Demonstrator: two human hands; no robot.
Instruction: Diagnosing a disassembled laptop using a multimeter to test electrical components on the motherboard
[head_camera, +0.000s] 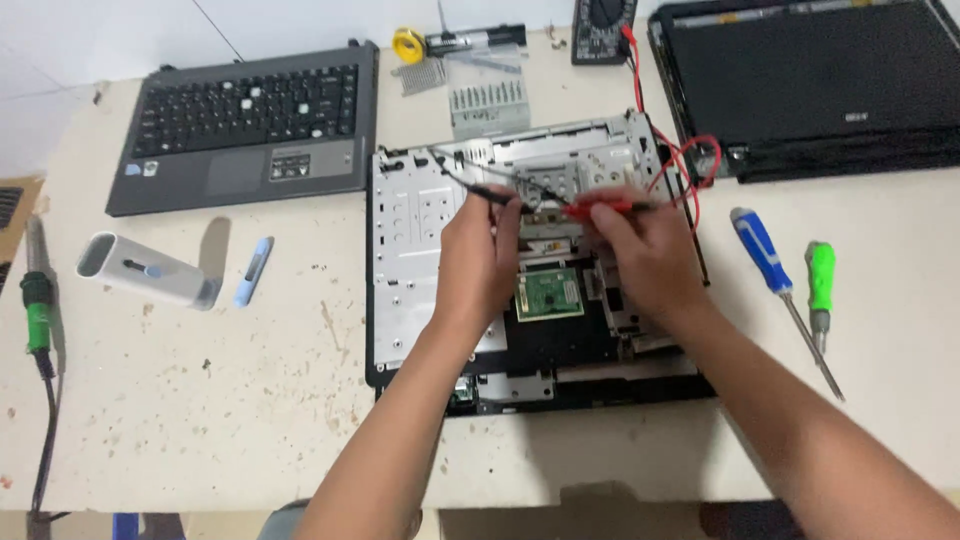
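An opened laptop base (420, 250) with a bare metal frame lies in the middle of the table, a small green circuit board (548, 293) set in it. My left hand (478, 255) holds a thin black test probe (490, 195) with its tip on the frame. My right hand (645, 255) holds a red test probe (600, 208) close to the same spot. Both probe tips nearly meet above the green board. Red and black leads (690, 165) run back to a dark multimeter (603, 28) at the far edge.
A laptop keyboard cover (245, 125) lies far left and a black screen panel (810, 85) far right. A blue-handled screwdriver (765, 255) and a green-handled one (820, 285) lie right. A white box (140, 270), a blue stick (253, 270), a soldering iron (37, 300) and a bit set (487, 103) also lie about.
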